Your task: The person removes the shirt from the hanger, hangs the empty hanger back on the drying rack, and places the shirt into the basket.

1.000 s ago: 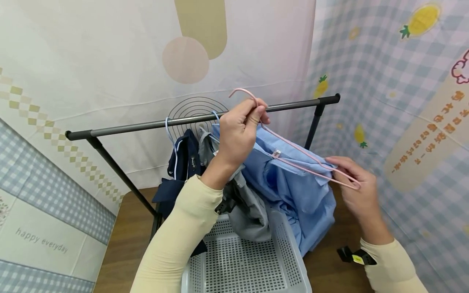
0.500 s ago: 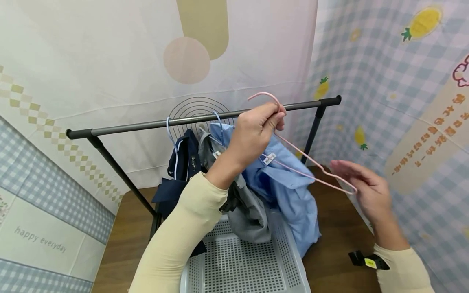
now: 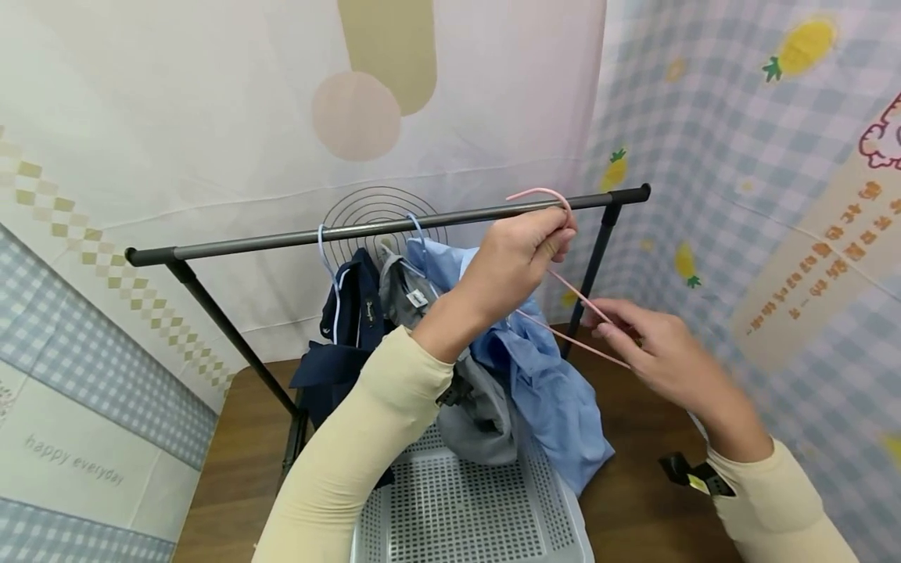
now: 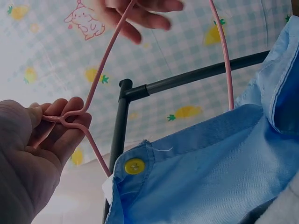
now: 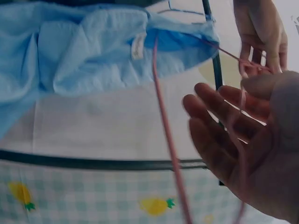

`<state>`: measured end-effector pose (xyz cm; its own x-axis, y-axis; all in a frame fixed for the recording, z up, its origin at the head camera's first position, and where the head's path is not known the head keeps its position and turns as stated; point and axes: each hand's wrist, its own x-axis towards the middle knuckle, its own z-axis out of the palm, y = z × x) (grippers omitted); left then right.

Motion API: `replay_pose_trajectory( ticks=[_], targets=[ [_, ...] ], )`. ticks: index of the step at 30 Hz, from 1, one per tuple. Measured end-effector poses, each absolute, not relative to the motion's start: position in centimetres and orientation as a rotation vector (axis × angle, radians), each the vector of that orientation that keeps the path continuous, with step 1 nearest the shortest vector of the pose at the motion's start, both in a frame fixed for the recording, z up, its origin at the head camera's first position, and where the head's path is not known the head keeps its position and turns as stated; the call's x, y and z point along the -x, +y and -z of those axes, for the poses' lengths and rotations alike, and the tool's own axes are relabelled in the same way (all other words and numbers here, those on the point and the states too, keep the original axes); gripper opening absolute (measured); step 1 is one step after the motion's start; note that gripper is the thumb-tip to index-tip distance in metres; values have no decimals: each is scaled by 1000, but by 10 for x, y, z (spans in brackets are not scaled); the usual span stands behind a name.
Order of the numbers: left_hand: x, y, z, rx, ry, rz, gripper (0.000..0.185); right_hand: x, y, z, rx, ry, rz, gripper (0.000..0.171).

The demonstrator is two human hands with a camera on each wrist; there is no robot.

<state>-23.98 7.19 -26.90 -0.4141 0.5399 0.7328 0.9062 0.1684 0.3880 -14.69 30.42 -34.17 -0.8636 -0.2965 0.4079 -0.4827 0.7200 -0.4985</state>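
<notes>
My left hand (image 3: 524, 254) pinches the neck of a pink wire hanger (image 3: 573, 339) just below its hook, close to the rack rail. The hanger's far side runs into the neck of a light blue shirt (image 3: 552, 395), which hangs down beside it; its near side sticks out bare. A yellow button (image 4: 135, 166) shows on the shirt's edge in the left wrist view. My right hand (image 3: 655, 344) is at the bare end, and in the right wrist view the wire crosses in front of its palm, fingers loosely spread.
A dark metal clothes rack (image 3: 281, 238) stands across the back. Navy clothing (image 3: 366, 305) and a grey garment (image 3: 479, 422) hang from it on blue hangers. Below is a grey perforated basket (image 3: 580, 524) on a brown wooden table (image 3: 225, 469). Patterned curtains (image 3: 739, 258) close in the sides.
My left hand has moved right with the hanger. The blue shirt has slipped off the hanger's right end. My right hand drew away to the right, then came back left along the wire.
</notes>
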Motion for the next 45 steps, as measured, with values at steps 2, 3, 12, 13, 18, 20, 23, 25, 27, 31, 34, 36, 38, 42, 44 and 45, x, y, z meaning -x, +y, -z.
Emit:
replay_pose_trajectory(
  ticks=[2,3,12,13,18,20,23,25,27,31,34,36,38,42,44,45],
  targets=[
    [240,73,269,1361,-2022,1153,15,150,301,346,-617,-2594,-960,28],
    [240,73,270,1356,-2022,1157,15,152,299,348,-615,-2570,-988,27],
    [242,53,275,1308,-2080,1131,30,158,301,359,-644,-2366,-946,31],
    [243,48,276,1305,-2091,1118,33,158,302,359,-653,-2340,-938,31],
    [250,22,283,1259,-2173,1031,37,160,310,359,-690,-2227,-912,34],
    [252,12,285,1226,-2206,1022,40,159,315,359,-698,-2196,-918,34],
    [256,1,288,1176,-2214,1067,44,155,326,358,-708,-2160,-901,30],
    [257,-3,291,1154,-2196,1099,44,152,334,357,-714,-2142,-904,25],
    [258,-6,294,1148,-2170,1114,42,150,341,356,-727,-2118,-904,20],
    [261,-9,299,1201,-2175,1046,40,147,350,351,-764,-2068,-922,12],
    [263,-7,302,1260,-2182,942,35,147,354,346,-803,-2032,-981,11],
    [265,-5,304,1281,-2167,864,31,147,355,344,-837,-2007,-1061,13],
    [266,-4,306,1288,-2137,800,26,148,357,344,-862,-1985,-1145,15],
    [267,-1,311,1259,-2078,697,18,149,362,347,-802,-2012,-1147,18],
    [266,-1,312,1238,-2062,685,17,150,365,350,-734,-2045,-1095,17],
    [266,-1,312,1228,-2059,684,17,151,367,351,-694,-2062,-1057,17]
  ],
)
